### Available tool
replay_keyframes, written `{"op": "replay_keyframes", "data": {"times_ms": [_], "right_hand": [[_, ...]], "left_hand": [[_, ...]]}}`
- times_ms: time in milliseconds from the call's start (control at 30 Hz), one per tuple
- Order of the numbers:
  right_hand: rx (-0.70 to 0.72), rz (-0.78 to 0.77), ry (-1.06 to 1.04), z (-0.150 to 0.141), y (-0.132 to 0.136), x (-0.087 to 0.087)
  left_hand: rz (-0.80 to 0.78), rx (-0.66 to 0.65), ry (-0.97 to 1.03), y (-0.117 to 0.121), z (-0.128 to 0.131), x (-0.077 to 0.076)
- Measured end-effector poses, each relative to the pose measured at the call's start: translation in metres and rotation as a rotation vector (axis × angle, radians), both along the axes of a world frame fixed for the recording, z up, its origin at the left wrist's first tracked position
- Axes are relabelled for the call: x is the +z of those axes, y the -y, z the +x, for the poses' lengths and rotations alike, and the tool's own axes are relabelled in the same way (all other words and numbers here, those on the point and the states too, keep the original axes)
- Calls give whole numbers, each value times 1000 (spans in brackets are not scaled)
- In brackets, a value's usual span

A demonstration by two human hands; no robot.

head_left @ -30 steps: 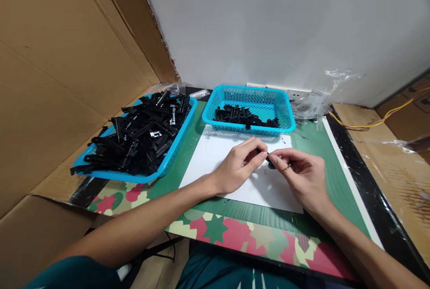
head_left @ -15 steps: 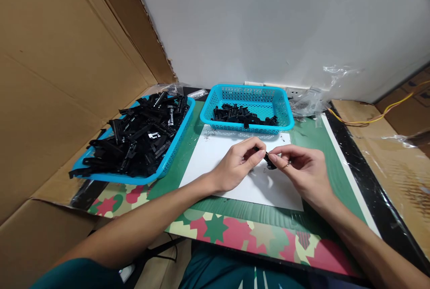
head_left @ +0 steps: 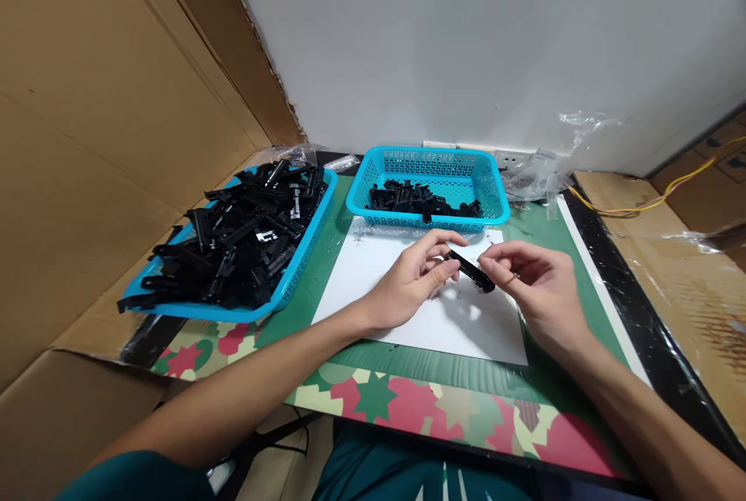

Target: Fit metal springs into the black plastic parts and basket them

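A narrow, elongated black plastic part (head_left: 473, 273) is held over the white paper, slanting down to the right. My left hand (head_left: 411, 280) grips its upper left end between thumb and fingers. My right hand (head_left: 533, 283) is beside the lower right end, thumb and index finger pinched together. Whether those fingertips hold a tiny piece or touch the part, I cannot tell. Beneath both hands lies the white sheet of paper (head_left: 378, 260), with small dark bits scattered on it.
On the left, a blue tray (head_left: 315, 245) is heaped with long black plastic parts (head_left: 233, 245). Behind the paper stands a blue perforated basket (head_left: 493, 186) holding smaller black parts (head_left: 402, 196). Clear plastic bags (head_left: 539, 175) and a yellow cable (head_left: 629, 212) are at the right; cardboard (head_left: 116, 136) walls the left.
My right hand has shifted slightly right, exposing more of the black part. My left fingers have loosened and lifted a little, still keeping hold of it. Baskets are unchanged.
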State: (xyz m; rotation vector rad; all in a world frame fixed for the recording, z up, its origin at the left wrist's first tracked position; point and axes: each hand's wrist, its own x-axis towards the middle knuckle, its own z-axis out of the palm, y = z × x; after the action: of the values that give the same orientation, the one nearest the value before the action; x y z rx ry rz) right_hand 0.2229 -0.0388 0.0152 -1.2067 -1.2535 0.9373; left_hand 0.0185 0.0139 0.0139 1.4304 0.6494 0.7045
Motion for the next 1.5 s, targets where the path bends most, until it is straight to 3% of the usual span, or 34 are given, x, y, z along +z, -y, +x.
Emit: {"op": "replay_keyframes", "data": {"times_ms": [167,300,467,567,667,800,967,1233,1500], "right_hand": [[78,0,-43,-3,0,3],[53,24,-21,-2,1,3],[27,53,27,2,1,2],[26,88,115,4,2,3],[-45,222,336,8,5,4],[-109,547,667,15,8,6],[-76,804,835,15,7,6],[65,827,907,15,9,-4],[130,819,965,14,12,-1]], "left_hand": [[-30,30,33,-4,3,0],[-83,56,108,-7,4,-3],[-249,-80,157,-7,3,-4],[-278,-77,160,-7,4,-2],[-299,-55,175,-7,4,2],[-274,-71,198,-9,3,3],[-203,-26,199,-9,3,-2],[-258,61,204,-9,5,-1],[-254,82,183,-9,5,-1]]}}
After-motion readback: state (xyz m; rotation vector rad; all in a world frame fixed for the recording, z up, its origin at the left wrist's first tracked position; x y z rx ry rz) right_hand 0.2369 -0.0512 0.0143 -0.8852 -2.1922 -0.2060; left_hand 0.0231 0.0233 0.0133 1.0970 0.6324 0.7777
